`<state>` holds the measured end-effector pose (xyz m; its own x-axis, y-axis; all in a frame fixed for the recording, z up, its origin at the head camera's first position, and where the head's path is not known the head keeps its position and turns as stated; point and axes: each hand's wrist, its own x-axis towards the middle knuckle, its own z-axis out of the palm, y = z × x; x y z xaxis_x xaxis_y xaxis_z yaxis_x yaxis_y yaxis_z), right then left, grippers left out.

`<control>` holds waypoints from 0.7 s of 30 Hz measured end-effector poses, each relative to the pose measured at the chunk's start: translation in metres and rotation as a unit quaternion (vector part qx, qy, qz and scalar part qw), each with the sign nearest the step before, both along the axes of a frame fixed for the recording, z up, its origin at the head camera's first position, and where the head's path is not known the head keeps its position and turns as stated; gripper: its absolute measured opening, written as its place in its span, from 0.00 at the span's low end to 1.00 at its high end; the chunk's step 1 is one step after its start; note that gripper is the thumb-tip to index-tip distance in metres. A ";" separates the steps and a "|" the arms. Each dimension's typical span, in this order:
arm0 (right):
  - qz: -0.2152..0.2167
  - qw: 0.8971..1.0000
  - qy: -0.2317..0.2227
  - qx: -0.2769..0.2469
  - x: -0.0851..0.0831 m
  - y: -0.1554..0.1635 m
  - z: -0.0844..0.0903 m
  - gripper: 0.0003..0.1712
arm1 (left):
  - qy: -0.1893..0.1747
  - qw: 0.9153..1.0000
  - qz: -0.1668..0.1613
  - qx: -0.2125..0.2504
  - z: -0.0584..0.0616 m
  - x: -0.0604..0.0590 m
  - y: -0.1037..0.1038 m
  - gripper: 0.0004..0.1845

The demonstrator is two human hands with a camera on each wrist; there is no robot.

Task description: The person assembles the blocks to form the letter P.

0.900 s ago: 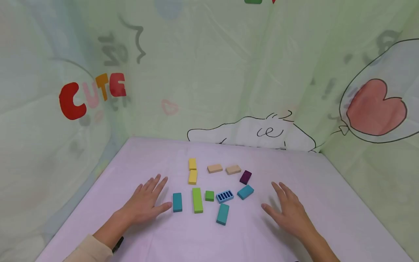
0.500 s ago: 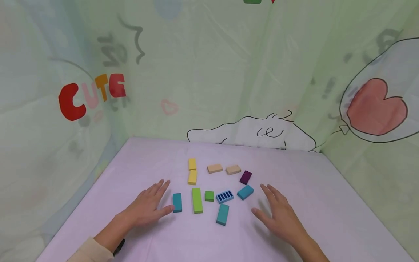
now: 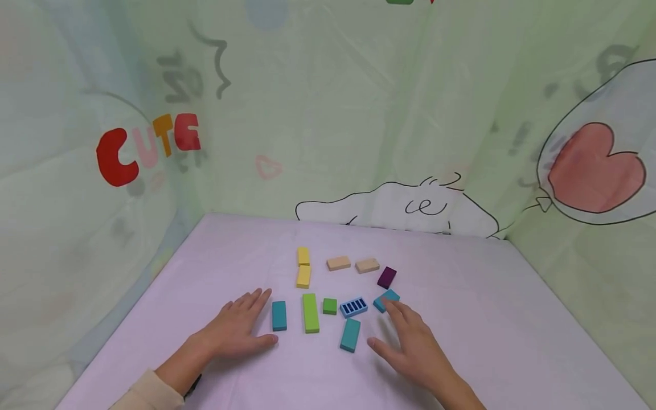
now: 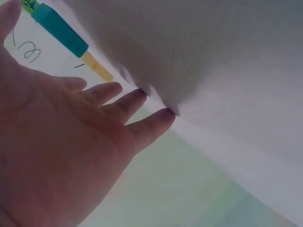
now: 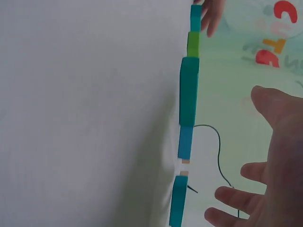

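Head view, left grip beside teal block, right grip near blue block, both spread, empty

My left sleeve: plain pale beige cloth, near the table's left edge, its cuff ending short of my wrist
Below my left wrist: a small black piece beside the cuff, too little showing for me to name
My left hand: bare, fingertips rounded
My right hand: bare, fingertips rounded likewise
My right forearm: bare where it shows
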<state>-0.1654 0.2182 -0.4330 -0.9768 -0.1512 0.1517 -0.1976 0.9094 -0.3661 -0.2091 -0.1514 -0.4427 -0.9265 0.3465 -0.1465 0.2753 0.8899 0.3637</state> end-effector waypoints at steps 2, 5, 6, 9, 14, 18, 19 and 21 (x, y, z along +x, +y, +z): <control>0.003 1.000 -0.017 -0.001 0.000 -0.004 -0.001 0.49 | -0.001 1.000 0.001 -0.008 0.000 -0.001 0.001 0.54; 0.008 0.999 -0.041 0.001 0.000 -0.010 -0.002 0.50 | -0.001 1.000 -0.001 -0.019 0.000 -0.001 0.002 0.53; 0.009 0.999 -0.049 0.002 0.000 -0.012 -0.003 0.50 | -0.001 1.000 -0.001 -0.022 -0.001 -0.001 0.002 0.52; 0.007 0.998 -0.067 0.015 0.001 -0.017 -0.005 0.50 | -0.004 1.000 -0.004 -0.025 -0.003 -0.001 0.004 0.51; 0.006 0.997 -0.058 0.042 -0.001 -0.028 -0.011 0.49 | 0.002 1.000 -0.002 -0.030 -0.004 -0.001 0.007 0.48; 0.016 0.998 -0.037 0.055 -0.004 -0.036 -0.017 0.46 | 0.015 0.999 0.004 -0.034 -0.004 -0.001 0.009 0.44; 0.018 0.998 -0.032 0.058 -0.005 -0.037 -0.018 0.45 | 0.018 0.999 0.005 -0.034 -0.004 -0.001 0.009 0.42; 0.016 0.998 -0.023 0.059 -0.006 -0.039 -0.020 0.43 | 0.023 0.999 0.004 -0.035 -0.004 -0.002 0.011 0.40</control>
